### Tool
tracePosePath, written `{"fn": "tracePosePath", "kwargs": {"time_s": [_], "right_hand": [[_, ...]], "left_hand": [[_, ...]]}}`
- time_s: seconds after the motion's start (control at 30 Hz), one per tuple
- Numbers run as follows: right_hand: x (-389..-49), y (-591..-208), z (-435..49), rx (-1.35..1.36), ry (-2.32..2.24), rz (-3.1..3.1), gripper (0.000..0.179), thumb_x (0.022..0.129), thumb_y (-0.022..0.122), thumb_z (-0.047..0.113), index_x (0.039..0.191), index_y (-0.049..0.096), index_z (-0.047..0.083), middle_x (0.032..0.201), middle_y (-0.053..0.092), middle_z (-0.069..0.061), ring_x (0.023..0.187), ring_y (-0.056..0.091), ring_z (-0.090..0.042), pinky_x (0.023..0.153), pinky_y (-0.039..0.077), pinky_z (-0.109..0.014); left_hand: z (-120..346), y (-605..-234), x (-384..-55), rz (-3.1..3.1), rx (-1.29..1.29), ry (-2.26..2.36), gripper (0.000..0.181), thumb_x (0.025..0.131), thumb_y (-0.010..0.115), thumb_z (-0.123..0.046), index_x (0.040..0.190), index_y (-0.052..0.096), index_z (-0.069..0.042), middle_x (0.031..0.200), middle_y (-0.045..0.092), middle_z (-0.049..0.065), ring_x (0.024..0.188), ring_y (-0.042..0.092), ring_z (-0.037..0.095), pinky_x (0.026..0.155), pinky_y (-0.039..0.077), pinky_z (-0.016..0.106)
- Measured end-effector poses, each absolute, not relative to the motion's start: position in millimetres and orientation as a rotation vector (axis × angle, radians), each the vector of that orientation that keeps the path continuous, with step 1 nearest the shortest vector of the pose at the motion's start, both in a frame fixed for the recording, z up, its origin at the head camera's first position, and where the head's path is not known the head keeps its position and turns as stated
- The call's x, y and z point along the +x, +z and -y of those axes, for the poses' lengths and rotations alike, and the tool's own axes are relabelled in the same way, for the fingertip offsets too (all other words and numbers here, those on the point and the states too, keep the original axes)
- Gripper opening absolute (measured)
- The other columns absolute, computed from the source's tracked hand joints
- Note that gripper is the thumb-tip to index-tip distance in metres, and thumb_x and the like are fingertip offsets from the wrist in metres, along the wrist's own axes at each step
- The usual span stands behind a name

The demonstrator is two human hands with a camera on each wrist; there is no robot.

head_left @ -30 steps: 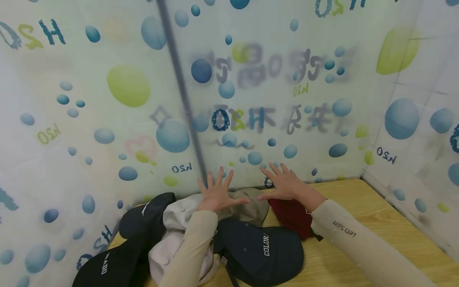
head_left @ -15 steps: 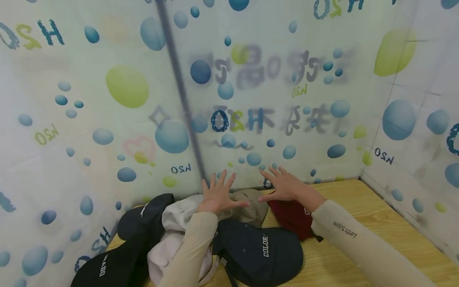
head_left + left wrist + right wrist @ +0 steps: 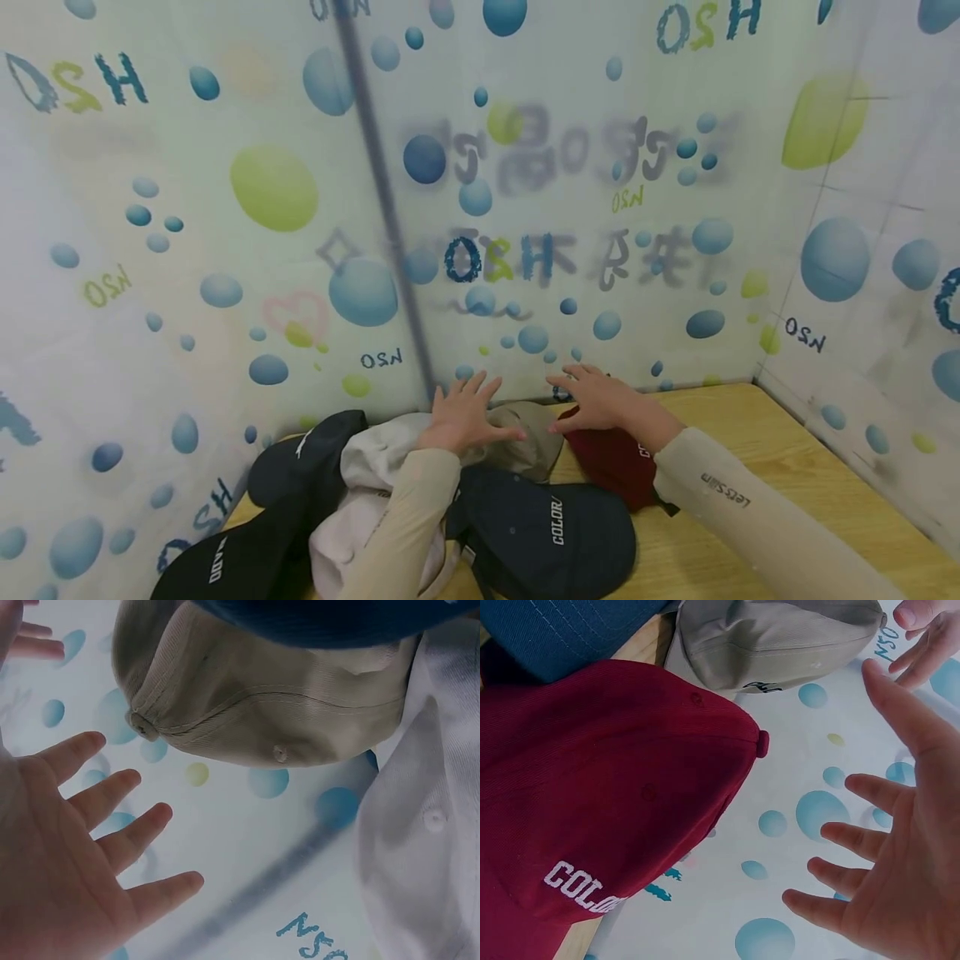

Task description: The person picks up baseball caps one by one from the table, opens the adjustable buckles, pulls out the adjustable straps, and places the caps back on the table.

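Observation:
In the head view my left hand (image 3: 461, 418) is held with fingers spread above the caps, nearest the white cap (image 3: 386, 450) and the khaki cap (image 3: 525, 437). My right hand (image 3: 600, 402), fingers apart and slightly bent, hovers over the dark red cap (image 3: 611, 467). Neither hand holds anything. Both wrist views show bare fingers apart from the caps: the khaki cap (image 3: 277, 705) is beside the left fingers, and the red cap (image 3: 622, 787) with white lettering is beside the right ones. In front of the hands lies a navy cap (image 3: 540, 533) lettered COLOR.
A black cap (image 3: 232, 550), a dark cap (image 3: 300, 458) with a white mark and a pale pinkish cap (image 3: 345, 533) lie at the left. They rest on a wooden table (image 3: 780, 500). Behind and beside it hangs a printed curtain-like sheet (image 3: 570, 208) with blue and green dots.
Both hands have lowered slightly toward the caps, and their fingers have bent a little from a wider spread. The head view has tilted slightly. The caps have not moved.

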State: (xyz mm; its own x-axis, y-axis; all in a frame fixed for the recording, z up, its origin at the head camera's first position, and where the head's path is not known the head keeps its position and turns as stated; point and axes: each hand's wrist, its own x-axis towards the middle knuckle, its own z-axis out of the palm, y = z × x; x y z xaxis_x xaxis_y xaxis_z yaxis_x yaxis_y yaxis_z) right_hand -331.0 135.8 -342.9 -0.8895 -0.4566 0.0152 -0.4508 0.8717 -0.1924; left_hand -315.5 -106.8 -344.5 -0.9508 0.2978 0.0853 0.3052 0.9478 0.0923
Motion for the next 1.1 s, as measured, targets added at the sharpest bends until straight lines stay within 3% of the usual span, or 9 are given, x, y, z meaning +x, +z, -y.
{"fn": "tracePosePath", "kwargs": {"time_s": [0.53, 0.9, 1.1], "right_hand": [[-329.0, -347.7, -130.3, -0.728, -0.159, -2.967, 0.074, 0.086, 0.073, 0.051, 0.145, 0.052, 0.013, 0.155, 0.039, -0.023, 0.141, 0.039, -0.045, 0.108, 0.04, -0.063], [-329.7, -356.2, -131.4, -0.715, -0.155, -2.963, 0.065, 0.084, 0.077, 0.044, 0.137, 0.059, 0.011, 0.147, 0.049, -0.018, 0.136, 0.046, -0.041, 0.106, 0.043, -0.06], [-328.5, -363.5, -132.4, -0.727, -0.218, -2.953, 0.058, 0.085, 0.079, 0.035, 0.134, 0.062, 0.009, 0.145, 0.051, -0.019, 0.131, 0.05, -0.039, 0.106, 0.045, -0.056]], "left_hand": [[101.2, -340.9, -317.1, 3.029, -0.509, -0.073, 0.085, 0.079, 0.064, -0.074, 0.149, 0.048, -0.028, 0.158, 0.042, 0.004, 0.143, 0.043, 0.032, 0.113, 0.036, 0.058], [97.8, -336.9, -315.6, 3.029, -0.561, -0.088, 0.067, 0.084, 0.064, -0.069, 0.136, 0.062, -0.026, 0.142, 0.06, 0.0, 0.123, 0.061, 0.027, 0.094, 0.054, 0.045], [96.1, -337.0, -314.9, 3.046, -0.557, -0.107, 0.064, 0.085, 0.065, -0.066, 0.135, 0.063, -0.026, 0.139, 0.062, 0.0, 0.118, 0.064, 0.025, 0.088, 0.056, 0.043]]}}
